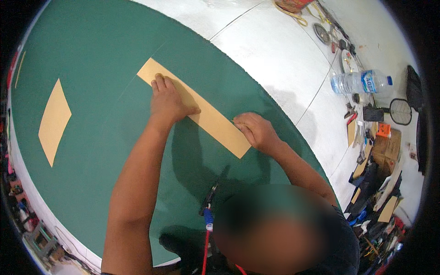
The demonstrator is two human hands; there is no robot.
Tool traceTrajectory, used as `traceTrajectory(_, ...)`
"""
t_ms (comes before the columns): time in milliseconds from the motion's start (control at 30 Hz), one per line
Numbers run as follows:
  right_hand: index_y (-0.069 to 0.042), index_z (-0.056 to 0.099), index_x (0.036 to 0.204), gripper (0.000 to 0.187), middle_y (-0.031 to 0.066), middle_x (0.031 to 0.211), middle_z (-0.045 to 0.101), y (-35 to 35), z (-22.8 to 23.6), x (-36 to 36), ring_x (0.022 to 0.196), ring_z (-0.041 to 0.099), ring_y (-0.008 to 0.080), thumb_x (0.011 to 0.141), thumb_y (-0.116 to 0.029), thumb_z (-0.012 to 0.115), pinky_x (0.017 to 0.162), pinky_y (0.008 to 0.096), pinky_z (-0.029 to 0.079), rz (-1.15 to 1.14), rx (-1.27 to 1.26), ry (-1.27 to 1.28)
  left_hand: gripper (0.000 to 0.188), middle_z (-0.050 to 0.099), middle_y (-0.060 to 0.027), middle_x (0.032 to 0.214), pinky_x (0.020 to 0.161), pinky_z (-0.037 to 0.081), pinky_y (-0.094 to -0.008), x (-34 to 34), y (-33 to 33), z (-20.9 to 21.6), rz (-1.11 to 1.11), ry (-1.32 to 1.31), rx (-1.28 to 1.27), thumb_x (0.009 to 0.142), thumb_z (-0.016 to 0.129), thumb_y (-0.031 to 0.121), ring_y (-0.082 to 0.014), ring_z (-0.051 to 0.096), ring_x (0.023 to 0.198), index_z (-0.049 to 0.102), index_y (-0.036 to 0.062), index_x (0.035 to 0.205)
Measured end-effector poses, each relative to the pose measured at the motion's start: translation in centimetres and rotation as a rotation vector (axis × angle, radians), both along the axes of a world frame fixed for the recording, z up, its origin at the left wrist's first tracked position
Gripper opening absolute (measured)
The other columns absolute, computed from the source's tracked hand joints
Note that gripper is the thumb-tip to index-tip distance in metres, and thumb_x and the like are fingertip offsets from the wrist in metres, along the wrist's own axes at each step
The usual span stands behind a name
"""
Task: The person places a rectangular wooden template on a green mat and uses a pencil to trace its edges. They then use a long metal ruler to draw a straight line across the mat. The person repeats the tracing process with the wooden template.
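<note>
A long, straight tan strip (215,120) lies slanted across a wide green cloth-like sheet (101,174); it looks like card. My left hand (168,101) rests on the strip's upper part, its fingers stretched out over it and its thumb reaching along the near edge. At the far long edge, close to the strip's lower right end, my right hand (257,130) is closed in a pinch. A tiny tip shows at its fingers, too small to name. A thin pale line crosses the green sheet beyond the strip's upper end.
Another tan piece (56,121), four-sided and pointed, lies on the green sheet at the left. White floor tiles (256,41) border it. To the right are a water bottle (362,82), a mesh racket (400,112), a cardboard box (386,149) and piled tools and scraps.
</note>
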State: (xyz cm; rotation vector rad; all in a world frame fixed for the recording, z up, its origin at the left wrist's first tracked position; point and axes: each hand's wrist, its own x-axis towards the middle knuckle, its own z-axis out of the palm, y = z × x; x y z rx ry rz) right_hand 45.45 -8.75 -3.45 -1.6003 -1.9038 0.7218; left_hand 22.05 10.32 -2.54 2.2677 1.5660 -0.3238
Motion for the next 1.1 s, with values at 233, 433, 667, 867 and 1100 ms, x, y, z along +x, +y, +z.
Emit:
traceTrajectory(233, -0.001, 0.069, 0.114, 0.018, 0.0147, 0.112, 0.07, -0.1, -0.1, -1.5, 0.102, 0.068, 0.0307, 0.101, -0.011, 0.062, 0.088, 0.0402, 0.055, -0.259, -0.044, 0.144, 0.087, 0.041, -0.0306, 0.151, 0.115, 0.042, -0.0483, 1.6, -3.8, 1.2, -0.14, -0.11, 0.12, 0.077, 0.086, 0.032, -0.0498, 0.043, 0.138, 0.047, -0.0041, 0.145)
traceTrajectory(433, -0.004, 0.07, 0.113, 0.017, 0.0145, 0.11, 0.071, 0.0, -0.8, -1.7, 0.102, 0.069, 0.0312, 0.099, -0.011, 0.064, 0.089, 0.0414, 0.056, -0.176, 0.027, 0.081, 0.076, 0.047, -0.0299, 0.139, 0.109, 0.048, -0.0462, 2.4, -7.1, -1.3, -0.13, -0.191, 0.007, 0.083, 0.078, 0.031, -0.0457, 0.046, 0.133, 0.049, -0.0119, 0.138)
traceTrajectory(667, -0.008, 0.067, 0.106, 0.012, 0.0121, 0.103, 0.071, -1.1, -1.0, -1.3, 0.097, 0.069, 0.0343, 0.097, -0.016, 0.064, 0.084, 0.0447, 0.056, -0.192, 0.007, 0.035, 0.135, 0.032, -0.0397, 0.153, 0.124, 0.029, -0.0461, 4.3, -10.1, 0.5, -0.148, -0.084, 0.049, 0.062, 0.089, 0.065, -0.0503, 0.027, 0.148, 0.031, -0.0219, 0.147)
traceTrajectory(867, -0.007, 0.066, 0.108, 0.016, 0.0122, 0.106, 0.07, -1.0, -1.0, -1.0, 0.098, 0.068, 0.0336, 0.094, -0.015, 0.067, 0.085, 0.0439, 0.057, -0.087, 0.085, -0.044, 0.143, 0.029, -0.0414, 0.154, 0.124, 0.029, -0.0491, 4.8, -10.7, 0.2, -0.129, -0.066, 0.097, 0.055, 0.093, 0.064, -0.0536, 0.028, 0.148, 0.028, -0.0227, 0.148)
traceTrajectory(1100, -0.008, 0.065, 0.111, 0.02, 0.0122, 0.114, 0.07, -7.0, -1.0, 1.2, 0.104, 0.068, 0.0342, 0.092, -0.013, 0.067, 0.088, 0.0443, 0.058, -0.02, -0.002, -0.165, 0.143, 0.028, -0.0424, 0.154, 0.124, 0.029, -0.0507, 5.2, -10.7, 0.2, -0.124, -0.004, 0.1, 0.053, 0.095, 0.062, -0.0558, 0.029, 0.146, 0.028, -0.0223, 0.147)
